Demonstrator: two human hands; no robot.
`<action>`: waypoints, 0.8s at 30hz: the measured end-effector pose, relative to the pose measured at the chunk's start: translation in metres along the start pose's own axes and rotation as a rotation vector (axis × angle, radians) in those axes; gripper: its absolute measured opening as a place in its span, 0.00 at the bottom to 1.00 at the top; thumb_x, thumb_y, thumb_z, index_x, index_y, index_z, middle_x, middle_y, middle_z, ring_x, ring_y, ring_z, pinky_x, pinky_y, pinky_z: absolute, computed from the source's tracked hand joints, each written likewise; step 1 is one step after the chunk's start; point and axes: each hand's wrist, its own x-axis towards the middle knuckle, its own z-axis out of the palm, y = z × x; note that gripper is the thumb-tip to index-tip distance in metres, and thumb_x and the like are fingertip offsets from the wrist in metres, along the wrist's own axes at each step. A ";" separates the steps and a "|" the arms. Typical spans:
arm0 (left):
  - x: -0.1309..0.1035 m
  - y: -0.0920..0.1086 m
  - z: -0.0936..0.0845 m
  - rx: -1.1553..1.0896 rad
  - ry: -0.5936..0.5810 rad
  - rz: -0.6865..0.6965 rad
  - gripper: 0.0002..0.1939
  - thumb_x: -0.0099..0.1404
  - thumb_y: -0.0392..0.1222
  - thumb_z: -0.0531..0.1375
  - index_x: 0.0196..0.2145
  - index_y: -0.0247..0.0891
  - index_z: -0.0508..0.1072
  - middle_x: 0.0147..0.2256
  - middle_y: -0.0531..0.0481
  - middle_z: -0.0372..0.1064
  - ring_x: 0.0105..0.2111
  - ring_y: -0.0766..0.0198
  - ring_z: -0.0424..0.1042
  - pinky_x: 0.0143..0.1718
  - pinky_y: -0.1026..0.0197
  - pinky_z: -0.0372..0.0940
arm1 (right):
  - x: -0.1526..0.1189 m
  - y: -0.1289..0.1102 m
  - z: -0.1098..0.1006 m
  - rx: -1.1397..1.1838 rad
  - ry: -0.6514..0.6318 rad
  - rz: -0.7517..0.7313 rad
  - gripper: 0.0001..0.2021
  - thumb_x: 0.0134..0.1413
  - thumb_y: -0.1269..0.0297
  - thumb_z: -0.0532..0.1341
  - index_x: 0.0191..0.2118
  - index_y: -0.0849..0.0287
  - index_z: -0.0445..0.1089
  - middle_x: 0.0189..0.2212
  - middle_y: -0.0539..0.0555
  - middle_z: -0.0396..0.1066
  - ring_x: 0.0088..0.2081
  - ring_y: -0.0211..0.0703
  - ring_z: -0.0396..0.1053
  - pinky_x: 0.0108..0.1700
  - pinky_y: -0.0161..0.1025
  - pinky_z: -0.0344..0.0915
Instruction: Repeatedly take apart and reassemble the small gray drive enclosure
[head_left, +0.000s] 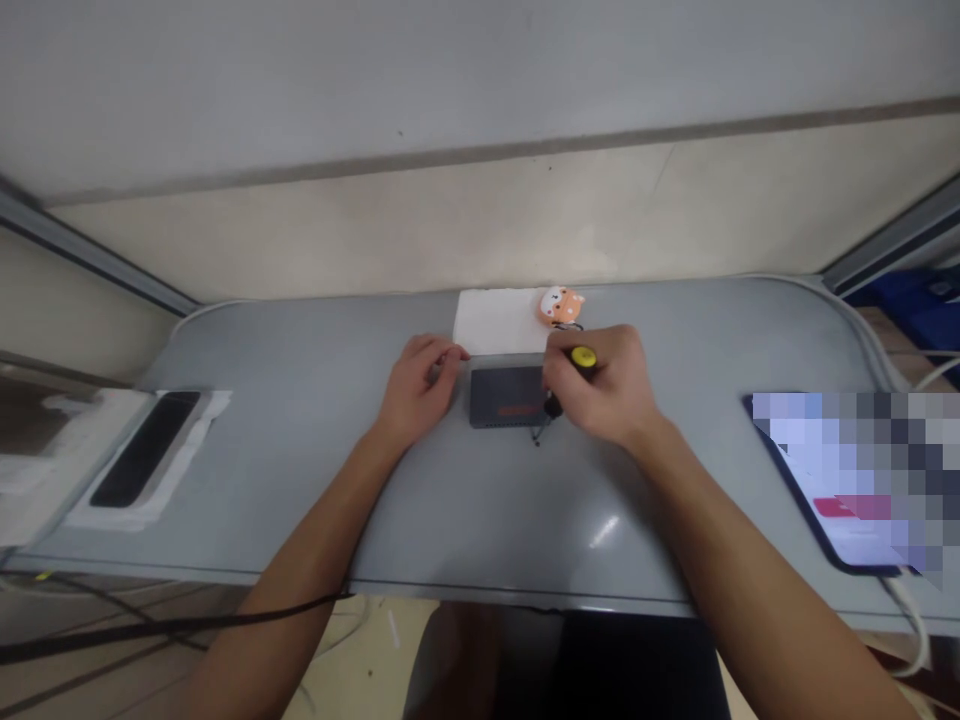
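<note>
A flat dark-grey box (504, 394) with reddish lettering lies on the desk between my hands. My right hand (606, 388) is closed around a screwdriver (583, 358) with a yellow-ended black handle and covers the box's right end. The screwdriver's thin shaft slants down to the box's front edge; whether its tip touches anything I cannot tell. To the left of the box, my left hand (421, 390) rests on the desk, fingers loosely bent and apart, holding nothing. Its thumb and index fingertips are close to the corner of a white paper sheet (495, 320).
An orange-and-white animal-shaped case (561, 306) sits on the paper's right side. On the left, a black phone (146, 450) lies on white paper. A tablet (847, 490) with a lit, blurred-out screen lies at right. Dark cables (150, 628) hang at the desk's front-left edge.
</note>
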 end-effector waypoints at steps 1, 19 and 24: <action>0.000 0.000 0.000 0.003 0.008 -0.001 0.15 0.78 0.44 0.55 0.38 0.41 0.79 0.38 0.47 0.77 0.42 0.58 0.73 0.41 0.54 0.68 | 0.001 0.002 -0.003 0.003 0.002 0.012 0.15 0.51 0.71 0.56 0.15 0.56 0.58 0.12 0.46 0.52 0.20 0.33 0.48 0.25 0.38 0.46; -0.007 0.031 -0.004 -0.081 -0.156 0.391 0.09 0.69 0.44 0.68 0.46 0.43 0.79 0.44 0.45 0.76 0.45 0.56 0.74 0.49 0.50 0.72 | 0.007 0.007 -0.007 0.294 0.198 0.162 0.17 0.54 0.71 0.54 0.15 0.57 0.66 0.16 0.49 0.63 0.22 0.36 0.59 0.27 0.38 0.53; -0.010 0.038 0.003 -0.071 -0.240 0.469 0.07 0.71 0.44 0.67 0.46 0.43 0.80 0.44 0.46 0.76 0.44 0.58 0.75 0.50 0.52 0.71 | 0.012 0.010 -0.009 0.389 0.319 0.208 0.19 0.55 0.70 0.55 0.14 0.56 0.66 0.17 0.51 0.64 0.24 0.37 0.59 0.28 0.38 0.55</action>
